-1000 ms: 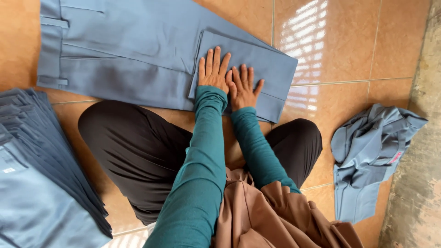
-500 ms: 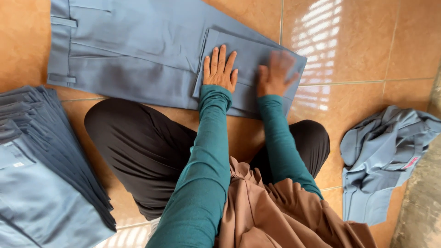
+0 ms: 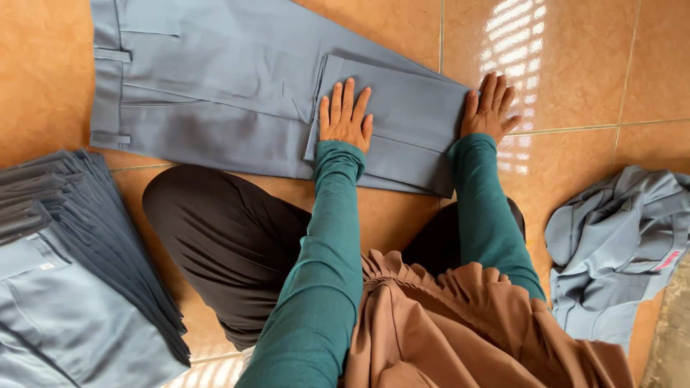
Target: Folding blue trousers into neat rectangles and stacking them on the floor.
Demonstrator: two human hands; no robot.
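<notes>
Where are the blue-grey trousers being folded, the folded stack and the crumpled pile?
Blue-grey fabric trousers [image 3: 215, 79]: head view, seat panel.
Stack of folded blue-grey trousers [image 3: 79, 237]: head view, layered edges.
Crumpled blue-grey garment pile [image 3: 618, 237]: head view, middle folds.

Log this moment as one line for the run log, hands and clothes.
left hand: flat on folded trouser leg | right hand: flat at fold edge | trousers: on tiled floor | folded stack: left | crumpled garment: right

Orange tiled floor [image 3: 575, 50], trousers [image 3: 215, 79], folded stack [image 3: 79, 237], perhaps crumpled trousers [image 3: 618, 244]

A small red tag [image 3: 669, 259] lies on the crumpled garment [image 3: 611, 244] at right.
</notes>
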